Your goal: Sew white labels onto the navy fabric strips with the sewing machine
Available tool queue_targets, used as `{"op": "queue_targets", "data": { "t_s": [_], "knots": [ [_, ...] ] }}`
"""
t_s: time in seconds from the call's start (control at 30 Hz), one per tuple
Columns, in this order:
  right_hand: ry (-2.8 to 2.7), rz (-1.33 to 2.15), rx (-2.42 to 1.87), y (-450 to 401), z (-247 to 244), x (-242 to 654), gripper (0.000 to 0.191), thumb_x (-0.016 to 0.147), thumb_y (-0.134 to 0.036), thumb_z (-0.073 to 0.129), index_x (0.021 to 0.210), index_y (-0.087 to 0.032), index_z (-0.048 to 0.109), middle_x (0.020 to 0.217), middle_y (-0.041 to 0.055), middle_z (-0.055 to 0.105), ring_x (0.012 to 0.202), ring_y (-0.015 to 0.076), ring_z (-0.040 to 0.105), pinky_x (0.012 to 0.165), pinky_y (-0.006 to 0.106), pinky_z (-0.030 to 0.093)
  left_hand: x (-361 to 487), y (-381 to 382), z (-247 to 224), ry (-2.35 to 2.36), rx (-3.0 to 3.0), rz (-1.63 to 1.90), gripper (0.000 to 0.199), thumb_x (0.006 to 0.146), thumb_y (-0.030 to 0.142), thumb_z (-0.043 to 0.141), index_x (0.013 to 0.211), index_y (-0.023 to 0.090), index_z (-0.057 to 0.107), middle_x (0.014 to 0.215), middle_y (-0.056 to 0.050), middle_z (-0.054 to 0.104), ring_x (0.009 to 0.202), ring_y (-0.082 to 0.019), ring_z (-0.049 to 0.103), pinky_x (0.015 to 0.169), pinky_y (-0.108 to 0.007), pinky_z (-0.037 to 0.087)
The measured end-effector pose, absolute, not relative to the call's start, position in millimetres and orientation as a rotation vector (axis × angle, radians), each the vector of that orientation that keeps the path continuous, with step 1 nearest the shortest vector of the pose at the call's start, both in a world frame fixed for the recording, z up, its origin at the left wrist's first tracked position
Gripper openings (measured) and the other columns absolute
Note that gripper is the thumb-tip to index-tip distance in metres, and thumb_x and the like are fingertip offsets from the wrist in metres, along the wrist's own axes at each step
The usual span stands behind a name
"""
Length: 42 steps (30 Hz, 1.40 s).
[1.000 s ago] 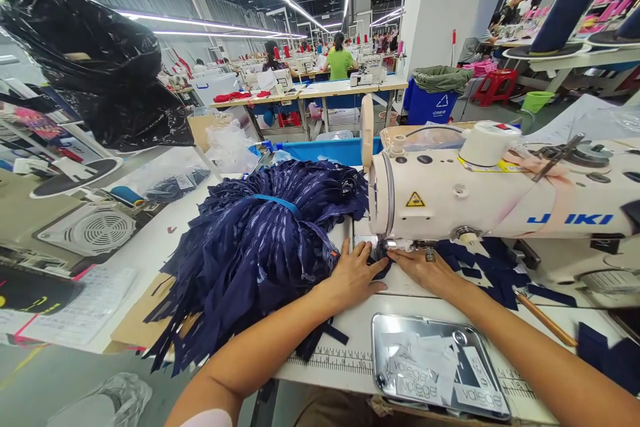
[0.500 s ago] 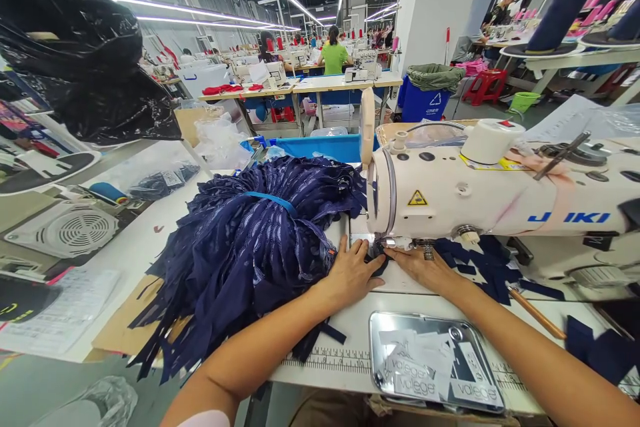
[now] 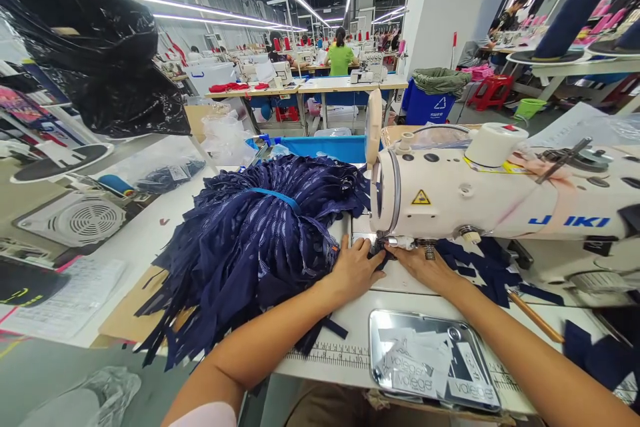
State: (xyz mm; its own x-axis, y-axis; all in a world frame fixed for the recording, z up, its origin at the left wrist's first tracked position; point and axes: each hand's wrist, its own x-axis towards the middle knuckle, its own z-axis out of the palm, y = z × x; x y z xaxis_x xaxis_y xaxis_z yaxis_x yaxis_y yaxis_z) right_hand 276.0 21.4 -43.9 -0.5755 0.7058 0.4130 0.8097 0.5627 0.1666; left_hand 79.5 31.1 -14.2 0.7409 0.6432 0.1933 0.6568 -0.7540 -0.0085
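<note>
At the needle of a white sewing machine [image 3: 445,190], a small dark navy fabric piece [image 3: 375,252] lies on the metal plate, mostly covered by fingers. My left hand [image 3: 354,270] rests palm down left of the needle, its fingers stretched flat on the fabric and plate, thumb apart. From the right, my right hand [image 3: 420,267] reaches under the machine head, fingers together, their tips at the fabric's edge by the presser foot. Beside my left hand lies a large bundle of navy lace-patterned strips [image 3: 270,233], tied with a blue band [image 3: 277,197].
A metal tray [image 3: 433,360] with white printed labels sits at the front edge, over a printed ruler strip [image 3: 330,352]. Navy scraps [image 3: 483,270] and an orange-brown rod [image 3: 537,317] lie right. A black plastic bag [image 3: 100,40] hangs at upper left. Other people work behind.
The view has shifted slightly. Both hands stay at the needle, and less of the fabric piece shows between them.
</note>
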Motion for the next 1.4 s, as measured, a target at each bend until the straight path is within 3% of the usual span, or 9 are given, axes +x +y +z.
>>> {"op": "queue_targets", "data": {
  "t_s": [0.23,0.5,0.67,0.9,1.1,1.4],
  "knots": [
    [-2.471,-0.564,-1.331,20,-35,272,0.039,0.085,-0.011,0.032,0.107,-0.022,0.062,0.055,0.0029,0.065,0.038,0.0166,0.054,0.051,0.032,0.05,84,32,-16,-1.084,-2.812,-0.274,0.041,0.082,0.042,0.051,0.117,0.021,0.05,0.101,-0.011,0.055,0.101,-0.025,0.046,0.094,-0.054,0.03],
    [-2.48,-0.631,-1.302,20,-29,268,0.039,0.084,-0.009,0.032,0.105,-0.019,0.063,0.07,0.0066,0.069,0.045,0.0167,0.057,0.052,0.031,0.05,87,30,-21,-1.124,-2.767,-0.393,0.035,0.081,0.039,0.053,0.111,0.02,0.055,0.099,-0.01,0.055,0.101,-0.025,0.045,0.097,-0.053,0.027],
    [-2.433,-0.658,-1.29,18,-30,268,0.039,0.085,-0.011,0.03,0.099,-0.017,0.065,0.067,0.0067,0.068,0.053,0.0177,0.059,0.055,0.03,0.049,85,34,-22,-1.068,-2.839,-0.476,0.015,0.079,0.024,0.055,0.092,0.02,0.062,0.098,-0.006,0.056,0.1,-0.022,0.045,0.094,-0.043,0.031],
    [-2.377,-0.615,-1.221,4,-43,264,0.033,0.089,-0.024,0.035,0.099,-0.017,0.065,0.095,0.0097,0.067,0.078,0.0177,0.063,0.067,0.029,0.049,66,49,-16,-0.861,-2.834,-0.335,0.015,0.083,0.013,0.045,0.081,0.017,0.06,0.092,-0.004,0.059,0.095,-0.02,0.047,0.09,-0.042,0.029],
    [-2.369,-0.631,-1.193,1,-43,258,0.033,0.089,-0.021,0.034,0.102,-0.012,0.062,0.098,0.0125,0.065,0.08,0.0203,0.062,0.068,0.033,0.049,64,48,-17,-0.756,-2.908,-0.377,0.022,0.085,0.013,0.041,0.098,0.018,0.058,0.11,-0.004,0.059,0.106,-0.02,0.045,0.091,-0.04,0.027],
    [-2.411,-0.643,-1.155,-1,-38,262,0.033,0.09,-0.022,0.033,0.101,-0.015,0.063,0.098,0.0102,0.065,0.078,0.0184,0.062,0.067,0.032,0.048,62,41,-15,-0.744,-2.905,-0.204,0.03,0.086,0.015,0.039,0.113,0.015,0.052,0.122,-0.005,0.054,0.092,-0.02,0.05,0.072,-0.036,0.033]
  ]
}}
